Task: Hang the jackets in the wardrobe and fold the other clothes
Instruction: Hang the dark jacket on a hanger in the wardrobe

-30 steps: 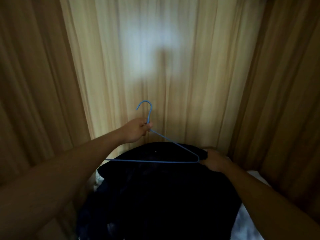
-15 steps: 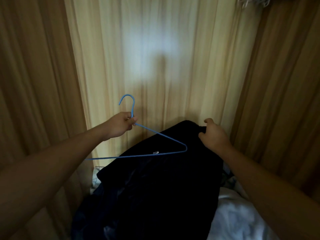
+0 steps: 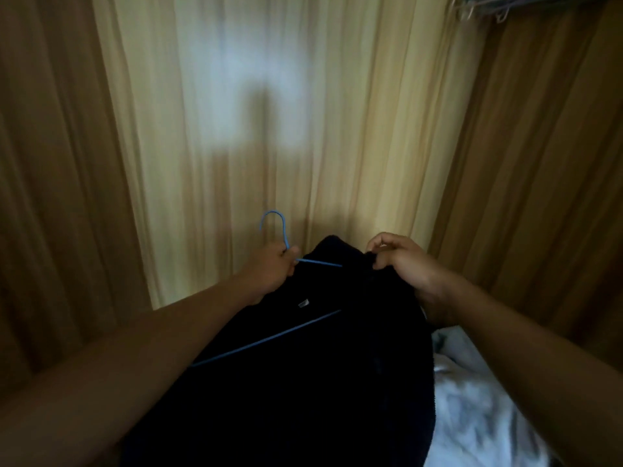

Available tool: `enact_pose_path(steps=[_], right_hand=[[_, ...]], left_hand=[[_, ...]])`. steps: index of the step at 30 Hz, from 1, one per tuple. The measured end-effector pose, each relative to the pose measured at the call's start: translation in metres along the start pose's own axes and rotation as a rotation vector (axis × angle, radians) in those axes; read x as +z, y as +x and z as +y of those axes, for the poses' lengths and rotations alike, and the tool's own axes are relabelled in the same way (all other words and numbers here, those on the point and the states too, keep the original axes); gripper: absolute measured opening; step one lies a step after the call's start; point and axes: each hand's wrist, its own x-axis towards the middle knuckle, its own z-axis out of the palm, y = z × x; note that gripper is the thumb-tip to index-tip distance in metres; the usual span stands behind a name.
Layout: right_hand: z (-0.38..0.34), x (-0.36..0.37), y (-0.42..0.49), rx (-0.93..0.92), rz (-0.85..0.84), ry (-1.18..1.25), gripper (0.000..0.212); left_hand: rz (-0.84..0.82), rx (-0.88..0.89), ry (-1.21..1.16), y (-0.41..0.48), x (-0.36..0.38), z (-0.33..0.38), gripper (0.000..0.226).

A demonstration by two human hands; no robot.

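A dark navy jacket (image 3: 313,375) hangs in front of me, its small white label facing up. My left hand (image 3: 271,273) grips the neck of a blue wire hanger (image 3: 274,227), just under the hook. One arm of the hanger runs into the jacket's collar and disappears inside; its bottom bar shows as a blue line across the dark cloth. My right hand (image 3: 401,264) pinches the top edge of the jacket's collar, close to the right of the hanger.
Pale yellow curtains (image 3: 256,129) hang straight ahead, with darker brown curtains (image 3: 539,180) on both sides. Several wire hangers (image 3: 482,6) show at the top right. White crumpled cloth (image 3: 478,409) lies at the lower right.
The hanger's right arm has gone inside the jacket's collar. My left hand moved right toward the jacket, and my right hand shifted its pinch along the collar edge.
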Motion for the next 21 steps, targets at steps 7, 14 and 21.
enact_pose_path(steps=[7, 14, 21], right_hand=[[0.018, 0.006, 0.006, 0.187, -0.273, -0.998, 0.113], [0.047, 0.048, 0.015, -0.107, -0.146, -0.902, 0.053], [0.033, 0.064, 0.02, -0.265, -0.016, -0.973, 0.048]], left_hand=[[-0.065, 0.082, -0.167, 0.0, 0.028, -0.013, 0.03], [-0.146, 0.142, -0.196, 0.001, 0.031, -0.039, 0.028], [-0.264, -0.006, -0.347, -0.006, 0.029, -0.034, 0.021]])
